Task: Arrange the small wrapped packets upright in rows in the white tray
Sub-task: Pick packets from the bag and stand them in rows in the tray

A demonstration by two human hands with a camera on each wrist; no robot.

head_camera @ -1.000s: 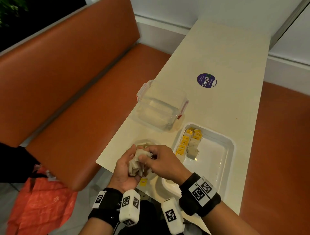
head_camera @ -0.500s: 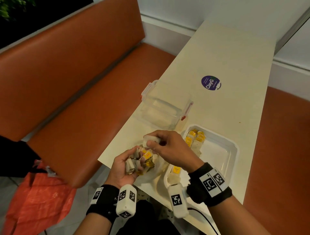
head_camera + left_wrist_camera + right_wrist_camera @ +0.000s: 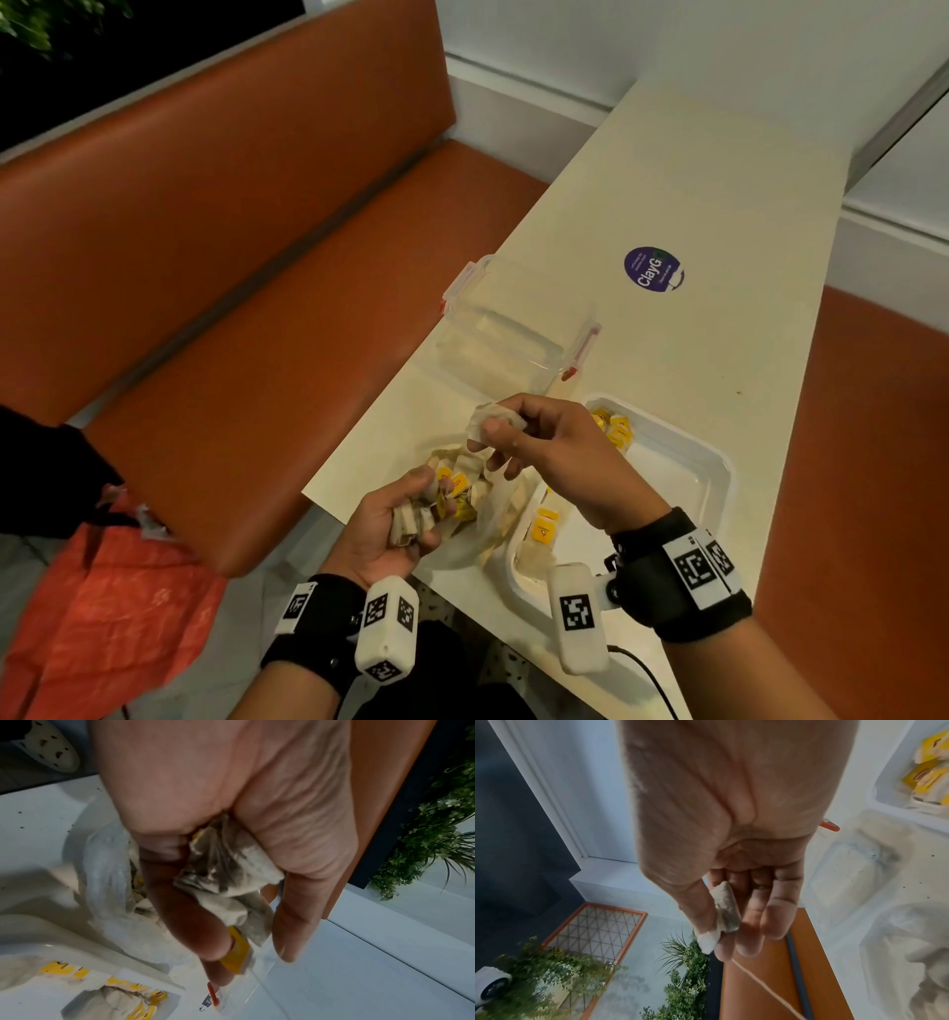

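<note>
Left hand [image 3: 382, 529]: bare, no glove or ring.
Right hand [image 3: 560, 457]: bare, forearm uncovered.
Left strap [image 3: 318, 616]: black band round the wrist, white tag with a black square code.
Left camera [image 3: 387, 629]: white rounded block, black codes on its faces.
Right strap [image 3: 683, 575]: black band, two white code tags.
Right camera [image 3: 577, 616]: white block, one code, thin dark cable trailing.

White tray [image 3: 719, 493]: right half bare, packets [image 3: 613, 429] crowd left wall; clear box [image 3: 508, 334] beyond.
</note>
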